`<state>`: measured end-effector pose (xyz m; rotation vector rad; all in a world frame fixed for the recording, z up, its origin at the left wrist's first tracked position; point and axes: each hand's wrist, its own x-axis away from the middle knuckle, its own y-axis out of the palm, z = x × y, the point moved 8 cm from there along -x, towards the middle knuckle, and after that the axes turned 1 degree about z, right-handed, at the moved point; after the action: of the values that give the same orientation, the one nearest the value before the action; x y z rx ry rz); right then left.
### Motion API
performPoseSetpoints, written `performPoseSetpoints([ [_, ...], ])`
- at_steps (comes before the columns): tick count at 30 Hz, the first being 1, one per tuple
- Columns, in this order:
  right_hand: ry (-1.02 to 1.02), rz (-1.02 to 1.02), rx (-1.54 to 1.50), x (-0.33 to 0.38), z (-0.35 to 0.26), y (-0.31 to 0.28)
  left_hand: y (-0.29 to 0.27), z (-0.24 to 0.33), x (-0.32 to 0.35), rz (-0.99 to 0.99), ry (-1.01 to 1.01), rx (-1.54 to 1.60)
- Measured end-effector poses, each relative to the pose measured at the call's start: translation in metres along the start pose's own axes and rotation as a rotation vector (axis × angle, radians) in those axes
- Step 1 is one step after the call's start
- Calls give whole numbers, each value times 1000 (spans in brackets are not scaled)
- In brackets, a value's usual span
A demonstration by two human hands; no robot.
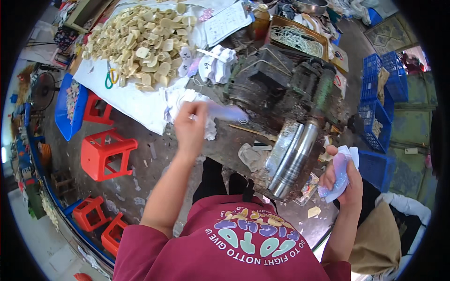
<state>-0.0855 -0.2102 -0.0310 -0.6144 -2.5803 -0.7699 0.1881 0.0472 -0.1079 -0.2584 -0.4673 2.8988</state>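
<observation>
My left hand is closed over the table's near side, its fingers pinching one end of a glittery lilac strip. The strip is smeared by motion and points toward the machine. To the right of the steel rollers, my right hand grips a small stack of glittery lilac and white cut pieces. Crumpled white pieces lie just behind my left hand. A dark, greasy machine fills the table's right part, with its bare rollers jutting toward me.
Many beige rounded pieces are heaped at the back left, beside scissors. A tray of white cord stands behind the machine. Red stools and a blue tub are at left, blue crates at right.
</observation>
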Motion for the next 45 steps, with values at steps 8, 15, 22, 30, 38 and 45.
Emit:
performPoseSetpoints([
  [8,28,-126,-228,-14,11,39,-33,-106,-11,-348,418,-879],
  [15,-63,31,205,-11,-4,57,31,43,49,-361,211,-92],
  [22,-327,89,645,0,-13,83,96,167,106,-897,-302,646],
  [30,-533,110,1221,19,-37,105,105,138,119,-721,-685,937],
  [38,-423,94,673,22,-18,97,101,157,123,-698,-656,1115],
  [45,-728,288,959,38,-54,113,63,159,100,-499,-75,555],
])
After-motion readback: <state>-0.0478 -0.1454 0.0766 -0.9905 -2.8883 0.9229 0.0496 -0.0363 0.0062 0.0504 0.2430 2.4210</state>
